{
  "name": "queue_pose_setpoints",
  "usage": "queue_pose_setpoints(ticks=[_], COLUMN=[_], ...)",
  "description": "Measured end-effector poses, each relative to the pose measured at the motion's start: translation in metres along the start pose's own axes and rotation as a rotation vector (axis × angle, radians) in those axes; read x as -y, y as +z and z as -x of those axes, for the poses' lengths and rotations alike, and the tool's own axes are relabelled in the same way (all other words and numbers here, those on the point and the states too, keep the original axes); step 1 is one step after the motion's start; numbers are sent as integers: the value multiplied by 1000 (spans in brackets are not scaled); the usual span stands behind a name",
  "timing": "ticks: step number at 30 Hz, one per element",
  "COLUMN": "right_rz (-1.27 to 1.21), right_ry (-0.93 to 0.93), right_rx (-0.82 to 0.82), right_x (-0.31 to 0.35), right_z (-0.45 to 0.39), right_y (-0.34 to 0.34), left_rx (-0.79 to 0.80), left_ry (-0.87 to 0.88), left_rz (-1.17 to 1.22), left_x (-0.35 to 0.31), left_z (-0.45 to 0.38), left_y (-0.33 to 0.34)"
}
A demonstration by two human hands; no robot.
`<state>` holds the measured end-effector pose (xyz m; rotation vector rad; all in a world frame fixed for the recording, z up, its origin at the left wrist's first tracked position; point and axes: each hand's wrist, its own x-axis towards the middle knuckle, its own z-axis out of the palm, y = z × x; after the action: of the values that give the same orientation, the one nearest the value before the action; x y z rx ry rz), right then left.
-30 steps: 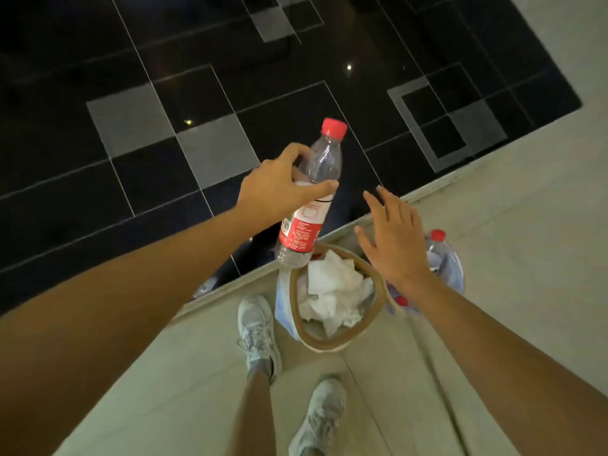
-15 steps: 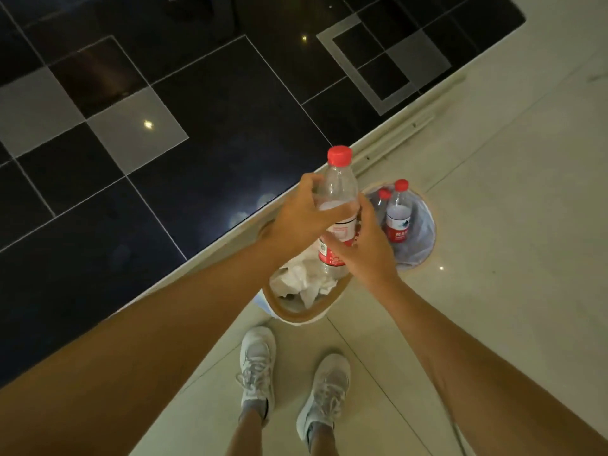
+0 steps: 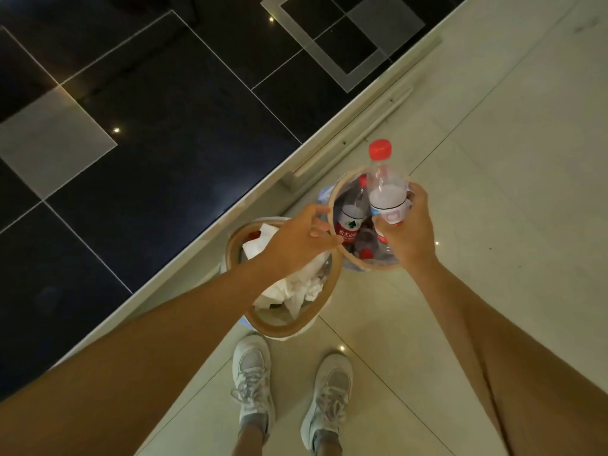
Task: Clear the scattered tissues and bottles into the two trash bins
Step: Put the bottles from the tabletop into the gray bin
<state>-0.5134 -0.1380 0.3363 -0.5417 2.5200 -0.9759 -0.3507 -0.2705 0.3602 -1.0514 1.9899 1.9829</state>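
My right hand [image 3: 406, 233] grips a clear plastic bottle [image 3: 385, 189] with a red cap, upright above the right bin [image 3: 334, 195]. That bin has a tan rim and holds several red-capped bottles [image 3: 351, 218]. My left hand [image 3: 301, 240] hovers between the two bins, fingers loosely curled, holding nothing. Under my left wrist stands the left bin [image 3: 279, 327], also tan-rimmed, filled with crumpled white tissues [image 3: 296, 287].
Both bins stand on pale floor tiles beside a raised pale border strip [image 3: 345, 139]. Beyond it lies a glossy black and grey tiled area [image 3: 158, 133]. My two white sneakers [image 3: 253, 376] are just below the left bin.
The bottle passed from my left hand to my right and moved right, from over the tissue bin to over the bottle bin. My left hand let go and now holds nothing.
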Motion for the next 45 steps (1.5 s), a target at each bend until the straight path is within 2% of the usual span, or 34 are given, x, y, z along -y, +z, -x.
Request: queue_pose_setpoints(ticks=[5,11,15,20,27,34,40,45], right_rz=[66,282,383,389,366,441,342,258], right_ry=[-56,-221,-291,-383,-470,-557,-514,-474], right_rx=[71,150,132,129,132,92,82,-12], right_x=[-14,9,30,66,117,183,229,252], right_z=[-7,19,26,47,99,167,222,262], right_y=[8,11,4,-29,-120,-241,-333,-401], left_rx=[-48,-74,-113,-236,-337,-467,-486,-536], left_ry=[23,26,38,88,151,216,316,405], left_rz=[-84,-136,-277,-509,-712,-792,-847,-847], left_x=[-4,-15,-26,-50,-104,-208,-301,-364], left_z=[-3,7,18,49,141,259,337,386], left_y=[-4,-10,-15,-20,-11,24,44,72])
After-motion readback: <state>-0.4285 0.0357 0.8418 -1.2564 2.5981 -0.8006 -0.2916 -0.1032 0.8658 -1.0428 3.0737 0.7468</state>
